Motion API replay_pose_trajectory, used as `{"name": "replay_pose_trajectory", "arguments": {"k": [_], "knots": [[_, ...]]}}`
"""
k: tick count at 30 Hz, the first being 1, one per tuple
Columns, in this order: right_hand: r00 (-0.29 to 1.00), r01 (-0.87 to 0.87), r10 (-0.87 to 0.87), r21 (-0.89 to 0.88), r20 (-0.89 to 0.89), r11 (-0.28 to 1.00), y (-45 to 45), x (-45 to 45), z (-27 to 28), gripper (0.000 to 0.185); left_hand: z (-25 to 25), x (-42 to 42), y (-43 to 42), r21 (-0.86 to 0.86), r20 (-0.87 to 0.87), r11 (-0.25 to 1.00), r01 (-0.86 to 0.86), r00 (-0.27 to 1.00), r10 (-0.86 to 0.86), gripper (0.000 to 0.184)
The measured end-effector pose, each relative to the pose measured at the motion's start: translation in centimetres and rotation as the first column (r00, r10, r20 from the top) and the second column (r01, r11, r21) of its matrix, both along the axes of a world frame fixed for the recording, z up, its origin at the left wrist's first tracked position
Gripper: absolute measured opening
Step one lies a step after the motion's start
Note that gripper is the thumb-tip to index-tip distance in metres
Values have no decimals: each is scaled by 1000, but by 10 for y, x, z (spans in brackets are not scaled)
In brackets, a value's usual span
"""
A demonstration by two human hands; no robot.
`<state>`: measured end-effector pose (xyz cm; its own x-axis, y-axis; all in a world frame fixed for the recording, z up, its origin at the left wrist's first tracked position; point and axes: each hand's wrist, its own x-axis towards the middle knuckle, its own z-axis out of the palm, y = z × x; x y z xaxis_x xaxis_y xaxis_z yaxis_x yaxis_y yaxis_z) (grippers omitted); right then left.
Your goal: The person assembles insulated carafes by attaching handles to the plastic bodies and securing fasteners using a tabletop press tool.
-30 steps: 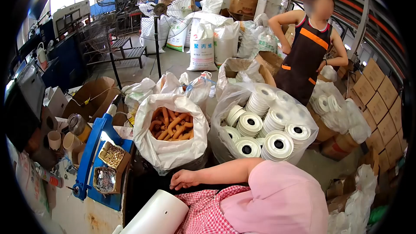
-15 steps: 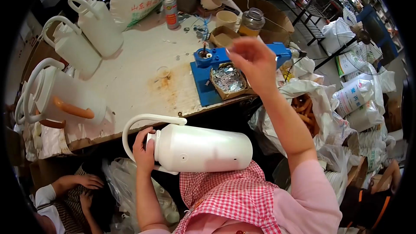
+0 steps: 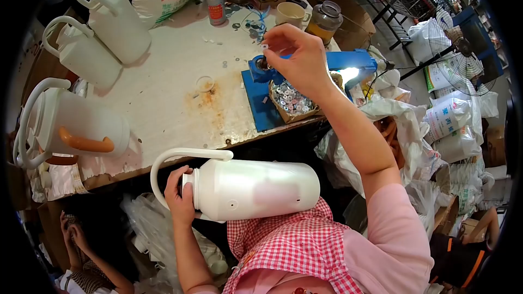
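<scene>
A white thermos jug (image 3: 261, 189) lies on its side across my lap, its loop handle (image 3: 163, 164) toward the left. My left hand (image 3: 180, 195) grips the jug's neck at that end. Over the blue bench machine (image 3: 351, 64), my right hand (image 3: 297, 54) is raised with thumb and forefinger pinched around a small pale washer (image 3: 265, 47). Just under those fingertips is the machine's round head (image 3: 257, 68), partly covered by the hand. Below the hand stands a cardboard box of loose metal washers (image 3: 297, 100), beside the machine's blue base plate (image 3: 256, 110).
White jugs (image 3: 120, 27) stand at the table's left, and another with an orange handle (image 3: 87, 140) lies nearer. A spray can (image 3: 216, 4), a cup (image 3: 291, 14) and a glass jar (image 3: 324, 22) are behind. Co-workers sit at lower left (image 3: 90, 261) and right (image 3: 460, 256).
My right hand has moved left and slightly up to above the machine's head, and a washer now shows in its fingertips. The jug stays on my lap. The left co-worker's hands have moved.
</scene>
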<state>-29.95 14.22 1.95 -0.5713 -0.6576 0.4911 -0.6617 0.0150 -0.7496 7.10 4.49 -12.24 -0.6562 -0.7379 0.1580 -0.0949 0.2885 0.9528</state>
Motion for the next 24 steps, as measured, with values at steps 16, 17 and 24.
{"name": "replay_pose_trajectory", "arguments": {"k": [16,17,24], "knots": [[971,-69,77,-43,228,997,3,-7,-18,25,1,-7,0,1,23,999,-44,999,44,31],[961,-81,98,-72,259,994,5,-6,-18,29,2,-8,0,-1,32,999,-44,998,44,31],[909,75,-60,-22,412,997,141,61,-70,18,50,40,4,87,-45,932,-352,933,356,23]]}}
